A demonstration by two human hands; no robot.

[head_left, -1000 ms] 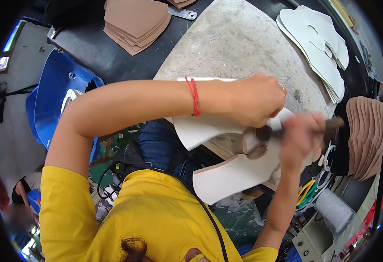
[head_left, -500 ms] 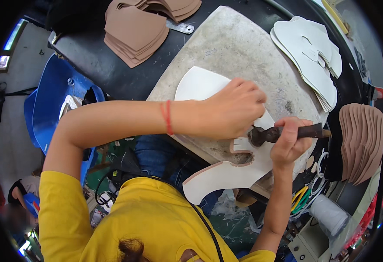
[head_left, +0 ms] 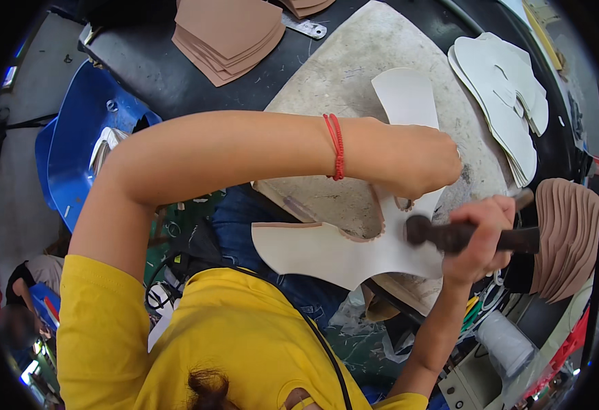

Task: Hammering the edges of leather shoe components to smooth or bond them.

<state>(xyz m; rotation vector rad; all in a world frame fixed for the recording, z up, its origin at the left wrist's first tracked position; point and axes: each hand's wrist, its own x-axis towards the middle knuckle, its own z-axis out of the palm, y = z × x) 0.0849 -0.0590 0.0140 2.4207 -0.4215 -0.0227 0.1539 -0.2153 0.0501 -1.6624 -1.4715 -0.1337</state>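
Note:
A white shoe-upper piece (head_left: 340,256) with a brown folded edge lies on the pale stone slab (head_left: 299,157), its near-left end overhanging the slab. My left hand (head_left: 419,160) is closed with curled fingers over the piece's middle, at its edge. The fingertips are mostly hidden. A dark hammer (head_left: 453,236) is gripped in my right hand (head_left: 484,236), its head just above the white piece and slightly blurred. From behind the same hand a tan rod end (head_left: 523,199) sticks out; I cannot tell what it belongs to. Small notches line the piece's inner curve.
Stacked brown pieces (head_left: 227,37) and a metal ruler (head_left: 304,26) lie at the far left of the black table. White cut pieces (head_left: 494,96) are stacked at the far right, beside more brown pieces (head_left: 566,239). A blue bin (head_left: 74,164) stands left; a white spool (head_left: 508,345) sits lower right.
The white piece has turned clockwise, its far end swinging right. My left hand has moved right with it. The right hand and hammer have shifted slightly right and nearer.

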